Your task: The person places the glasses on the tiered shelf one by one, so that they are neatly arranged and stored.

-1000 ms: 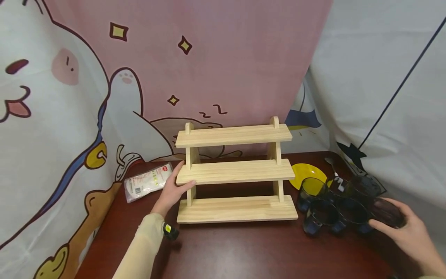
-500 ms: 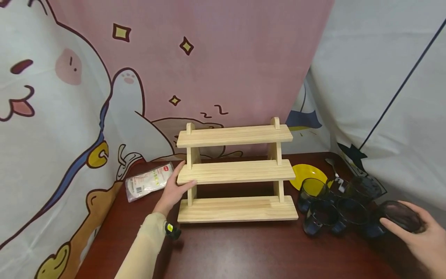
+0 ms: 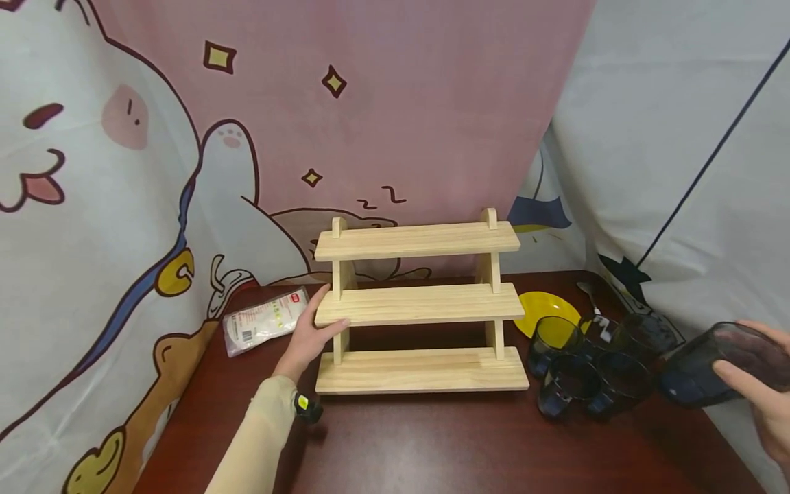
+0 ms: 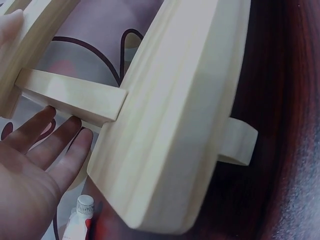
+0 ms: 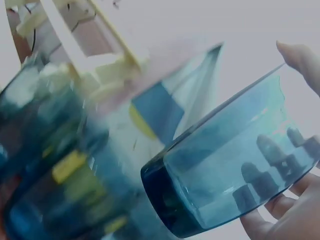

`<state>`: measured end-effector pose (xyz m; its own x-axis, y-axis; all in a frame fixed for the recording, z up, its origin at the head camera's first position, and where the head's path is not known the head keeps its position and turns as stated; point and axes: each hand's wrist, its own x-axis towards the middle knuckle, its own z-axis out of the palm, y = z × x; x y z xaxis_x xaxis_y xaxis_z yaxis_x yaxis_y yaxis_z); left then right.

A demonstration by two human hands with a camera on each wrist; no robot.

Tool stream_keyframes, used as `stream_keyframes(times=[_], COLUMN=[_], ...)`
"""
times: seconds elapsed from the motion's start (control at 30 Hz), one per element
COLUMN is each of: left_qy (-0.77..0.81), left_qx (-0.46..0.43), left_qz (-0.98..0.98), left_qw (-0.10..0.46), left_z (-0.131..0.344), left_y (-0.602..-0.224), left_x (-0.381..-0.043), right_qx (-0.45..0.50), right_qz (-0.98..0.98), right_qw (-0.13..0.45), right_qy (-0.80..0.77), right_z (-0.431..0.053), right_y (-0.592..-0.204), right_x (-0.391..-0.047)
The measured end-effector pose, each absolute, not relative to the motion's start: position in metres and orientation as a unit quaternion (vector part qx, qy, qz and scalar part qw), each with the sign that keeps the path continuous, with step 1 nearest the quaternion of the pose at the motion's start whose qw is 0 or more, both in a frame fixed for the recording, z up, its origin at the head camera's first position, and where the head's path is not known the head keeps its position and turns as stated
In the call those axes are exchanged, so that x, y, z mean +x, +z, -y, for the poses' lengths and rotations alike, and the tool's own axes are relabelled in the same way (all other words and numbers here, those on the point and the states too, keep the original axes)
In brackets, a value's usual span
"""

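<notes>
A three-tier wooden display shelf (image 3: 420, 302) stands in the middle of the table. My left hand (image 3: 308, 339) grips the left end of its middle board, thumb on the front edge. In the left wrist view, the fingers (image 4: 67, 145) lie along the side upright. At the far right my right hand (image 3: 765, 405) holds a blue-tinted glass tumbler (image 3: 697, 370) tilted, its mouth toward the palm. The right wrist view shows several fingers through the tumbler's (image 5: 220, 165) clear wall. Beside it several similar dark blue glasses (image 3: 561, 398) stand grouped on the table.
Behind the glasses lie a yellow plate (image 3: 540, 305) and a spoon (image 3: 586, 291). A white plastic packet (image 3: 265, 322) is left of the shelf. Printed cloth (image 3: 432, 123) hangs close behind the table and along both sides.
My right hand has drawn one glass right, away from the group, and tipped it so its base points left. The left hand stays on the shelf.
</notes>
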<state>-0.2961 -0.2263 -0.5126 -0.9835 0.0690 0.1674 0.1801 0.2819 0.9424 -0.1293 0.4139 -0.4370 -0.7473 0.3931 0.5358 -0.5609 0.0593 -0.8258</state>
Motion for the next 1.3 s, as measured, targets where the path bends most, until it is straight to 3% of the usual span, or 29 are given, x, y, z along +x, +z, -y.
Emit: stream_keyframes(times=[0.17, 0.37, 0.77, 1.07, 1.3], left_qy=[-0.602, -0.605, -0.609, -0.606, -0.607], left_qx=[-0.08, -0.072, -0.072, -0.069, -0.068], left_qz=[0.793, 0.792, 0.789, 0.791, 0.79], left_qw=[0.043, 0.04, 0.039, 0.044, 0.047], left_z=[0.227, 0.226, 0.225, 0.226, 0.225], left_y=[-0.514, -0.513, -0.511, -0.512, -0.513], left_x=[-0.295, -0.296, -0.295, -0.295, -0.296], right_qx=[0.122, 0.172, 0.163, 0.148, 0.135], right_qz=[0.635, 0.62, 0.708, 0.792, 0.782], right_qw=[0.324, 0.24, 0.151, 0.109, 0.087], right_qy=[0.69, 0.727, 0.671, 0.583, 0.603], right_z=[-0.392, -0.36, -0.292, -0.235, -0.197], right_y=[-0.413, -0.383, -0.35, -0.343, -0.332], right_x=[-0.139, -0.151, -0.188, -0.218, -0.241])
